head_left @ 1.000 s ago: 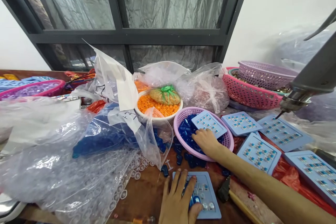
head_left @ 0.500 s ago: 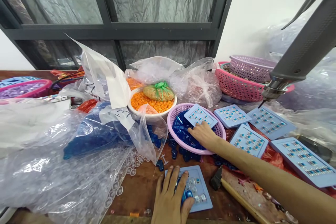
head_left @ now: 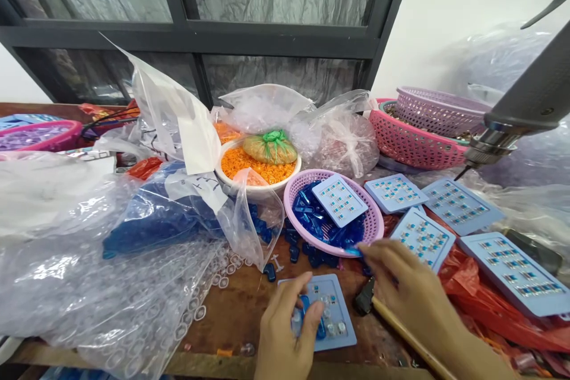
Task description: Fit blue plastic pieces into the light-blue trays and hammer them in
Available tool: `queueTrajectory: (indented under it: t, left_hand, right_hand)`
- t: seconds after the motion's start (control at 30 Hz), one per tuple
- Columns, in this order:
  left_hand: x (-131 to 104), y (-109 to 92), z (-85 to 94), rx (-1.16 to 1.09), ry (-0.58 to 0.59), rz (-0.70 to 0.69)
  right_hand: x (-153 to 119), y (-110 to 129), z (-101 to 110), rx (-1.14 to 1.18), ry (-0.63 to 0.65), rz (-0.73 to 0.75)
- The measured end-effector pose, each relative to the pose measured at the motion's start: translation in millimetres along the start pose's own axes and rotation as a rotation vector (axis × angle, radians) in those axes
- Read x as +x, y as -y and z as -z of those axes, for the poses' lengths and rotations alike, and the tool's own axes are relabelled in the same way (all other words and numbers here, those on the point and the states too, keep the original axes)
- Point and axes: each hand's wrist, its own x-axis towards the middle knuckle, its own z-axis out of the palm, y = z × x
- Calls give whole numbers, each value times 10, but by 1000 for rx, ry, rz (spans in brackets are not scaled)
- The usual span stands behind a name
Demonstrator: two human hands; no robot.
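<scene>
A light blue panel (head_left: 341,309) with small clear round parts and metallic-blue inserts lies at the table's front edge. Over its left half is my left hand (head_left: 287,326), thumb and forefinger curved but apart. A shiny blue plastic piece (head_left: 320,329) shows on the panel under and between those fingers; whether they touch it I cannot tell. My right hand (head_left: 405,285), slightly blurred, pinches another translucent blue plastic piece (head_left: 353,252) at the near rim of the pink basket (head_left: 377,227). That basket holds many blue pieces, with a light blue panel (head_left: 340,200) lying on top.
Several finished-looking panels (head_left: 512,273) lie on red plastic at right, below a hanging electric screwdriver (head_left: 512,124). A wooden-handled tool (head_left: 401,332) lies by my right hand. Behind are a bowl of orange parts (head_left: 229,169) and bags; clear rings (head_left: 200,313) spill left.
My right hand has come out of the pink basket toward me with a blue piece. My left hand has lifted from lying flat, its fingers now curved. The view has shifted slightly.
</scene>
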Motion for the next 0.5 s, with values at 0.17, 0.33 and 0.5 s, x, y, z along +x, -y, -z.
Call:
queueTrajectory:
  t: [0.17, 0.33, 0.5]
  left_hand:
    - [127, -248, -149, -606, 267, 363]
    - [179, -304, -152, -703, 312, 421]
    - [264, -254, -52, -364, 253, 239]
  right_hand:
    - [-585, 411, -145, 124, -69, 103]
    - [-729, 413, -131, 720, 181, -264]
    - [-676, 405, -216, 1111, 287, -754]
